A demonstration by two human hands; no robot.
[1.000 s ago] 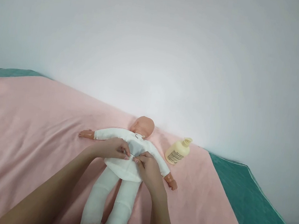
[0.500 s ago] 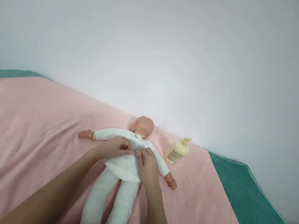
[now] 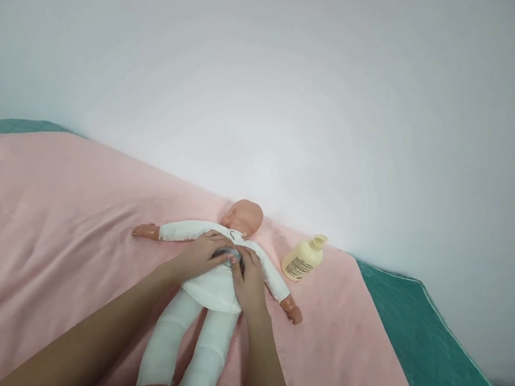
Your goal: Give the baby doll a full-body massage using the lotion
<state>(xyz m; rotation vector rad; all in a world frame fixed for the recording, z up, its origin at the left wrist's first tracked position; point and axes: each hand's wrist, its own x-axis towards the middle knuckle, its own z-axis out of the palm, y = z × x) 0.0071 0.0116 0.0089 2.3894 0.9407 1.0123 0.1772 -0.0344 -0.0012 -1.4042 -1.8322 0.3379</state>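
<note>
A doll (image 3: 213, 293) in white cloth lies on its back on a pink cloth, its head away from me and its arms spread. My left hand (image 3: 204, 254) lies on the left of the doll's chest, fingers stretched out. From the other side my right hand (image 3: 247, 273) rests on the chest, fingers also extended. The thumbs nearly meet over a greyish patch (image 3: 228, 256) on the chest; the hands partly hide it. Neither hand visibly holds anything.
A pale yellow pump bottle (image 3: 302, 260) stands by the doll's arm on the right. The pink cloth (image 3: 71, 214) covers a green surface (image 3: 413, 337), which shows at both sides. Behind rises a plain pale wall (image 3: 271, 82).
My fingers were pinched together at the middle of the chest; now they are spread flat over it. The view has shifted slightly.
</note>
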